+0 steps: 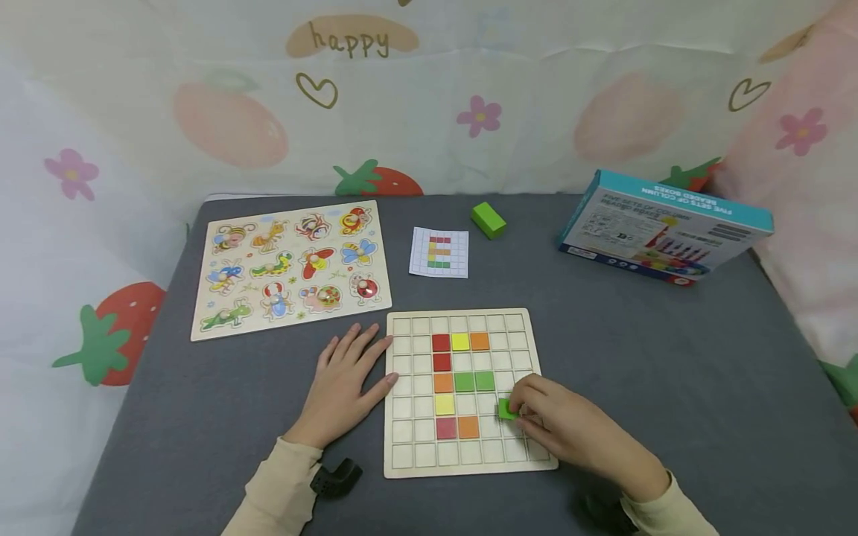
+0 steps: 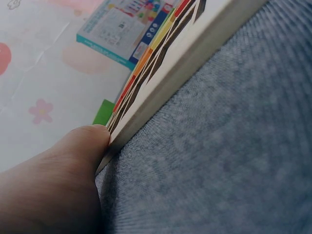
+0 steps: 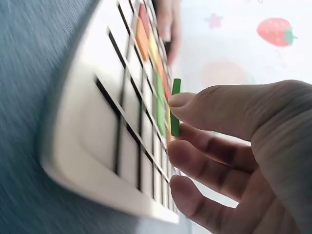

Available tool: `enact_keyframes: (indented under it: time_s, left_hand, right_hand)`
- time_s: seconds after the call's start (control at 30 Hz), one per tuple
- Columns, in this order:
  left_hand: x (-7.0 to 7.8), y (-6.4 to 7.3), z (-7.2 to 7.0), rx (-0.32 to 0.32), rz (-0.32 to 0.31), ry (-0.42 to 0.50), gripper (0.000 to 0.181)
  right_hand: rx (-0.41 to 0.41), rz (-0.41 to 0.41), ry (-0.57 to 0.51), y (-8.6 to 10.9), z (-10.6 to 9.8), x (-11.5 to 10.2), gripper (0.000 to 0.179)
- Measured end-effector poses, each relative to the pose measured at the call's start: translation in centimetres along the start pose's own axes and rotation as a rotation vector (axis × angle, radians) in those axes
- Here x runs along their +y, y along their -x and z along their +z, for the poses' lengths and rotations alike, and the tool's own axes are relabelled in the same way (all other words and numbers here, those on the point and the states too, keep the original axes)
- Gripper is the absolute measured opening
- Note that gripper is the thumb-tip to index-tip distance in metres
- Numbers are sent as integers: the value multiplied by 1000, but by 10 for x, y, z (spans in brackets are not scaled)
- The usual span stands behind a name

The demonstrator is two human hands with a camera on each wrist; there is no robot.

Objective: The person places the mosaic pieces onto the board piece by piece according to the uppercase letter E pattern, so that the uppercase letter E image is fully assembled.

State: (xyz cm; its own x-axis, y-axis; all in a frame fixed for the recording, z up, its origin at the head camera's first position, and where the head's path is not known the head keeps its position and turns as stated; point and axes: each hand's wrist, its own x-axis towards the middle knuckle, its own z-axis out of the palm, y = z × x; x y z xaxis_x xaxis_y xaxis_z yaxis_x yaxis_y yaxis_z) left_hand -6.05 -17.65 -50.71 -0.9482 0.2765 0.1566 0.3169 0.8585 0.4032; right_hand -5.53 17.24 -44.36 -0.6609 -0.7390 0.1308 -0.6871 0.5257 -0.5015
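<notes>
A wooden grid board (image 1: 469, 472) lies on the dark cloth. Several square tiles sit in its cells: red, yellow, orange, pink and two green tiles (image 1: 464, 382) side by side. My right hand (image 1: 566, 420) pinches a green square tile (image 1: 504, 409) over the board's right part, below and right of that green pair. In the right wrist view the thumb presses on one face of the thin tile (image 3: 176, 114), which is held edge-on to the camera. Spread beside the board's left edge, my left hand (image 1: 345, 383) touches that edge with its thumb (image 2: 90, 139) and a fingertip.
Behind the board lie a small card (image 1: 418, 257) printed with a coloured grid pattern and a green block (image 1: 488, 220). An insect peg puzzle (image 1: 288, 275) is at the left back. A blue-topped box (image 1: 663, 231) stands at the right back, before a printed curtain (image 1: 415, 112).
</notes>
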Motion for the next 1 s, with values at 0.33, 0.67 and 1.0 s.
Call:
enact_keyframes:
  time_s: [0.33, 0.67, 1.0]
  left_hand:
    - [0, 1, 0, 5, 1, -2, 61]
    - [0, 1, -1, -2, -6, -5, 61]
    - [0, 2, -2, 3, -5, -9, 60]
  right_hand:
    - [7, -124, 52, -6, 20, -9, 18]
    - [-31, -82, 118, -7, 23, -12, 17]
    - [40, -138, 85, -8, 25, -11, 18]
